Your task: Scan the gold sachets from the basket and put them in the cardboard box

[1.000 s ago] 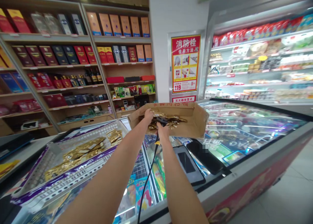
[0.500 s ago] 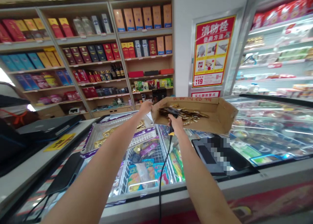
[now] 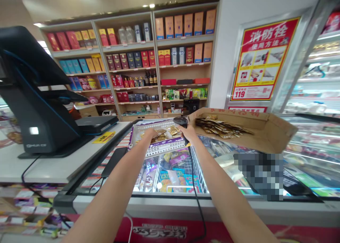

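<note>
My right hand point(image 3: 188, 130) is wrapped round the handle of a black barcode scanner point(image 3: 180, 121), whose head points left over a basket's edge. The scanner's dark cable point(image 3: 195, 186) hangs down across the freezer front. My left hand point(image 3: 151, 133) reaches into the shallow white basket point(image 3: 170, 145) with purple edging, in among small gold packets point(image 3: 173, 130). Its fingertips are too small and partly hidden to show whether they grip a packet. To the right of the scanner, an open cardboard box point(image 3: 276, 131) holds a heap of gold-brown packets point(image 3: 220, 126).
Under the basket is a glass-topped freezer point(image 3: 175, 179) with bagged goods. A dark screen terminal point(image 3: 39, 94) stands on the counter point(image 3: 79, 154) at left. Shelves of boxed bottles point(image 3: 127, 60) line the back, and a red poster point(image 3: 265, 58) hangs on the wall.
My left hand has moved from the cardboard box's left edge into the basket of gold packets. The scanner has moved out of the box to over the basket's right end. The view has turned left.
</note>
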Demonstrator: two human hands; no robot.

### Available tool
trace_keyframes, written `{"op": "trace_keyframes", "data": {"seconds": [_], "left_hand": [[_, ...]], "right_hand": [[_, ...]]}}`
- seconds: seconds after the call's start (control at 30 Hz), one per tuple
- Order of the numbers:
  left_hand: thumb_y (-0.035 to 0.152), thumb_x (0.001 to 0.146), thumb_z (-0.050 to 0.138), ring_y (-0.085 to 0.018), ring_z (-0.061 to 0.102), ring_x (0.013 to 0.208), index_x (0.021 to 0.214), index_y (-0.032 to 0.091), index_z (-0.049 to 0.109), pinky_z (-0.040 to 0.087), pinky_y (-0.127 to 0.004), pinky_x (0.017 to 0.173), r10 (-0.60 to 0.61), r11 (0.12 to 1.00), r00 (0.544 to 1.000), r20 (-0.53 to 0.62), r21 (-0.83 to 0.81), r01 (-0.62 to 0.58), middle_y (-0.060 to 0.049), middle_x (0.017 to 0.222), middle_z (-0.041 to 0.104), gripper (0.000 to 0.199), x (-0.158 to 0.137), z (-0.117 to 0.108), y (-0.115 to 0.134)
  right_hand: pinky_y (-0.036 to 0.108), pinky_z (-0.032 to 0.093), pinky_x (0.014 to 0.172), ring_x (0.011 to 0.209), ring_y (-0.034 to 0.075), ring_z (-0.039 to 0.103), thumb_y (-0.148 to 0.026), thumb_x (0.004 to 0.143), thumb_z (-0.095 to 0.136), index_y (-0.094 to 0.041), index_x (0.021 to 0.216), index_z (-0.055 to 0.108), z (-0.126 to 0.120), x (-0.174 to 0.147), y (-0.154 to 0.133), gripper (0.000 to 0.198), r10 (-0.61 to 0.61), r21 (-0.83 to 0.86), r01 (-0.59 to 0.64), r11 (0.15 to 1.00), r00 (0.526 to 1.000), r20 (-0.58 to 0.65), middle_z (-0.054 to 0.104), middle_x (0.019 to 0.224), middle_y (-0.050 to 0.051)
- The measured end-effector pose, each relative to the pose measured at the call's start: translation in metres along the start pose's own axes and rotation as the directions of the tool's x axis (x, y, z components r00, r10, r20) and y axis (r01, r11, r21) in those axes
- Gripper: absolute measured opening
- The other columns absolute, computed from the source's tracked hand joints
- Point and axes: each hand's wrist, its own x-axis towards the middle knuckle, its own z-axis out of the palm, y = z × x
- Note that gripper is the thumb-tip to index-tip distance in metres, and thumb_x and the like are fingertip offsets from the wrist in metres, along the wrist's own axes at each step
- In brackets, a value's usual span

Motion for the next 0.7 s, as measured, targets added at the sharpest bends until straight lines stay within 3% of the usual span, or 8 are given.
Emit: {"op": "trace_keyframes", "data": {"seconds": [0.1, 0.23, 0.33, 0.43, 0.53, 0.63, 0.7], "left_hand": [[0.01, 0.05, 0.078, -0.042, 0.063, 0.1, 0.038, 0.02, 0.04, 0.044, -0.044, 0.085, -0.151, 0.968, 0.986, -0.075, 0.191, 0.162, -0.011, 0.049, 0.057, 0.041, -0.003, -0.002, -0.002], [0.0, 0.038, 0.079, -0.043, 0.063, 0.099, 0.034, 0.021, 0.037, 0.044, -0.047, 0.086, -0.104, 0.99, 0.989, -0.104, 0.088, 0.113, -0.006, 0.039, 0.047, 0.048, -0.004, -0.004, 0.0], [-0.002, 0.036, 0.082, -0.042, 0.062, 0.101, 0.035, 0.021, 0.037, 0.045, -0.044, 0.086, -0.1, 0.99, 0.988, -0.117, 0.087, 0.111, -0.007, 0.043, 0.05, 0.05, -0.005, -0.006, 0.002], [0.005, 0.043, 0.084, -0.037, 0.063, 0.103, 0.043, 0.02, 0.046, 0.047, -0.038, 0.083, -0.084, 0.99, 0.996, -0.043, 0.109, 0.088, -0.01, 0.055, 0.061, 0.041, -0.008, -0.008, 0.005], [0.013, 0.053, 0.084, -0.033, 0.063, 0.104, 0.065, 0.017, 0.062, 0.047, -0.036, 0.085, -0.058, 0.971, 0.998, 0.021, 0.234, 0.051, -0.013, 0.079, 0.07, 0.026, -0.013, -0.011, 0.012], [0.017, 0.064, 0.08, -0.032, 0.061, 0.108, 0.092, 0.013, 0.066, 0.044, -0.037, 0.091, -0.035, 0.927, 0.999, -0.02, 0.372, 0.04, -0.017, 0.107, 0.069, 0.032, -0.017, -0.013, 0.02], [0.019, 0.07, 0.077, -0.031, 0.059, 0.112, 0.103, 0.011, 0.064, 0.042, -0.037, 0.094, -0.008, 0.954, 0.998, -0.06, 0.298, 0.026, -0.019, 0.117, 0.065, 0.037, -0.019, -0.013, 0.023]], "right_hand": [[0.025, 0.04, 0.047, 0.041, 0.015, 0.052, -0.041, 0.073, 0.066, -0.019, 0.064, 0.055, 0.008, 0.001, 0.0, 0.025, 0.005, -0.01, -0.005, 1.0, 1.0, -0.006, 0.053, 0.042, -0.002], [0.025, 0.04, 0.046, 0.043, 0.015, 0.052, -0.044, 0.074, 0.064, -0.019, 0.065, 0.055, 0.006, 0.003, 0.007, 0.027, 0.0, 0.061, -0.001, 0.998, 1.0, 0.017, 0.054, 0.044, 0.0], [0.024, 0.041, 0.046, 0.043, 0.014, 0.052, -0.044, 0.073, 0.064, -0.019, 0.067, 0.055, 0.005, 0.006, 0.014, 0.028, -0.018, 0.102, 0.015, 0.995, 0.999, 0.033, 0.054, 0.046, 0.0], [0.025, 0.042, 0.048, 0.044, 0.014, 0.053, -0.045, 0.072, 0.066, -0.019, 0.068, 0.054, 0.004, 0.008, 0.019, 0.029, -0.03, 0.132, 0.025, 0.991, 0.999, 0.033, 0.055, 0.047, -0.001], [0.025, 0.042, 0.048, 0.044, 0.014, 0.052, -0.045, 0.071, 0.068, -0.019, 0.068, 0.054, 0.004, 0.007, 0.02, 0.029, -0.035, 0.162, 0.027, 0.986, 0.998, 0.05, 0.055, 0.047, 0.0], [0.025, 0.041, 0.048, 0.042, 0.013, 0.051, -0.043, 0.072, 0.067, -0.019, 0.067, 0.053, 0.003, 0.001, 0.017, 0.028, -0.054, 0.194, 0.041, 0.98, 0.996, 0.065, 0.054, 0.046, -0.001], [0.025, 0.039, 0.047, 0.042, 0.013, 0.05, -0.042, 0.073, 0.066, -0.019, 0.066, 0.053, 0.002, -0.003, 0.013, 0.027, -0.069, 0.189, 0.055, 0.98, 0.995, 0.067, 0.053, 0.045, -0.001]]}}
